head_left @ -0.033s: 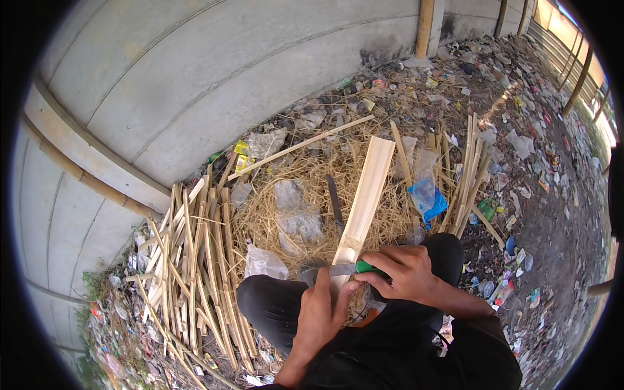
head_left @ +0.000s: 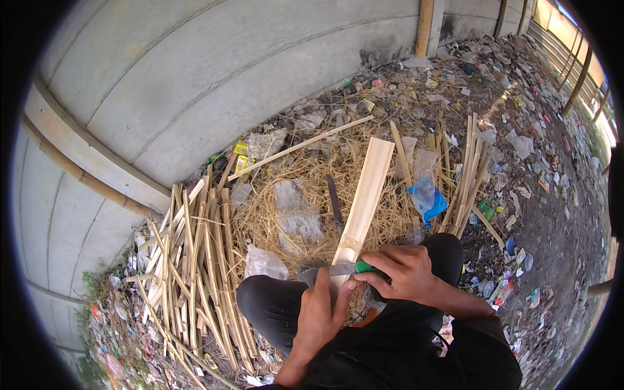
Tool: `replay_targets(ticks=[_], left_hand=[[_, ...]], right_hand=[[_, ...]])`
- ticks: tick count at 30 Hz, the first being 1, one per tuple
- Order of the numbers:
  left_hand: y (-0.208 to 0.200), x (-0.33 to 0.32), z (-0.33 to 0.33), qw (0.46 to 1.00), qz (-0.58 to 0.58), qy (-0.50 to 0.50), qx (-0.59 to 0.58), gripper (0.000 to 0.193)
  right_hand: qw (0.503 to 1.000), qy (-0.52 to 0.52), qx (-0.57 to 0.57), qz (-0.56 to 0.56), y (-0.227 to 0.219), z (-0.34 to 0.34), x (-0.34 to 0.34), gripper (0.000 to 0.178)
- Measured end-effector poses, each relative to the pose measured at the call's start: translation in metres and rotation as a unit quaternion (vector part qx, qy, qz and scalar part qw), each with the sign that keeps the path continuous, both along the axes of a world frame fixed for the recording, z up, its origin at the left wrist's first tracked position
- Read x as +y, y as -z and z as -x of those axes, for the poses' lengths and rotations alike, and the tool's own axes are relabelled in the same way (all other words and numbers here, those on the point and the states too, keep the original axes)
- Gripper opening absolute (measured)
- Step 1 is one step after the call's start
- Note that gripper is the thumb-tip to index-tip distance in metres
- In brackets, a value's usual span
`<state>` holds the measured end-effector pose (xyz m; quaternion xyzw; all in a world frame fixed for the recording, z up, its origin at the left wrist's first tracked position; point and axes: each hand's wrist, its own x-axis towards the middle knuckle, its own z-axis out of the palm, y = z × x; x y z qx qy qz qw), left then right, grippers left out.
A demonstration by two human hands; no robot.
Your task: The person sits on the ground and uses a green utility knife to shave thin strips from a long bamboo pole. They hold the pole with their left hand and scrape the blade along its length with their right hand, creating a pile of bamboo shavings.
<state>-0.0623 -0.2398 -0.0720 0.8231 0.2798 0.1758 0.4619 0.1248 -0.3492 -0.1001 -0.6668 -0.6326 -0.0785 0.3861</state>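
A split piece of bamboo [head_left: 367, 195], pale and wide, points away from me with its near end between my knees. My left hand [head_left: 318, 315] is closed around that near end, thumb on the right side and fingers on the left. My right hand [head_left: 406, 276] grips the green handle of a knife [head_left: 342, 268]. Its blade lies across the bamboo just below the node, and the tip reaches my left fingers. Beyond, a long dark blade-like tool [head_left: 334, 201] rests on the straw shavings, left of the bamboo.
Many narrow bamboo strips [head_left: 195, 273] are heaped to my left, and a smaller bundle [head_left: 469, 179] lies to the right. Grey concrete lumps [head_left: 299, 226] sit among shavings [head_left: 260, 201]. A concrete wall [head_left: 214, 71] runs along the far left. Litter [head_left: 520, 149] covers the ground on the right.
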Motion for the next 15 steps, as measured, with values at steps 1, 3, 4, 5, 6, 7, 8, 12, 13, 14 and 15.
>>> replay_targets(ticks=[1, 3, 4, 5, 6, 7, 8, 12, 13, 14, 15], left_hand=[[-0.001, -0.001, 0.0, 1.0, 0.0, -0.005, 0.004, 0.035], [-0.002, -0.003, 0.0, 1.0, 0.0, -0.014, 0.002, 0.035], [-0.002, -0.004, -0.001, 1.0, 0.002, -0.016, -0.004, 0.035], [-0.003, -0.005, -0.001, 1.0, 0.004, -0.018, -0.01, 0.035], [-0.004, -0.005, -0.002, 1.0, 0.009, -0.015, -0.011, 0.034], [-0.005, -0.005, -0.002, 1.0, 0.014, -0.012, -0.013, 0.034], [-0.006, -0.005, -0.003, 1.0, 0.019, -0.009, -0.015, 0.033], [0.004, -0.008, 0.009, 1.0, 0.017, -0.002, -0.008, 0.039], [0.012, -0.015, 0.021, 1.0, 0.021, -0.001, -0.013, 0.038], [0.015, -0.016, 0.028, 0.999, 0.026, 0.004, -0.018, 0.037], [0.016, -0.013, 0.028, 0.999, 0.033, 0.002, 0.001, 0.039]], right_hand=[[1.0, 0.004, -0.004, -0.005, -0.001, 0.0, 0.0, 0.032], [1.0, 0.012, -0.012, -0.014, -0.003, 0.001, 0.0, 0.032], [1.0, 0.015, -0.011, -0.016, -0.004, 0.001, -0.001, 0.032], [1.0, 0.017, -0.011, -0.018, -0.007, 0.001, -0.001, 0.032], [1.0, 0.02, -0.011, -0.02, -0.009, 0.001, -0.002, 0.031], [0.999, 0.024, -0.016, -0.019, -0.01, 0.0, -0.003, 0.031], [0.999, 0.028, -0.021, -0.017, -0.011, -0.001, -0.004, 0.031], [0.982, 0.168, 0.015, -0.091, -0.011, -0.036, -0.003, 0.027], [0.959, 0.243, 0.078, -0.126, -0.015, -0.068, -0.004, 0.027], [0.955, 0.256, 0.111, -0.105, -0.026, -0.082, -0.011, 0.027], [0.948, 0.271, 0.143, -0.083, -0.036, -0.088, -0.018, 0.027]])
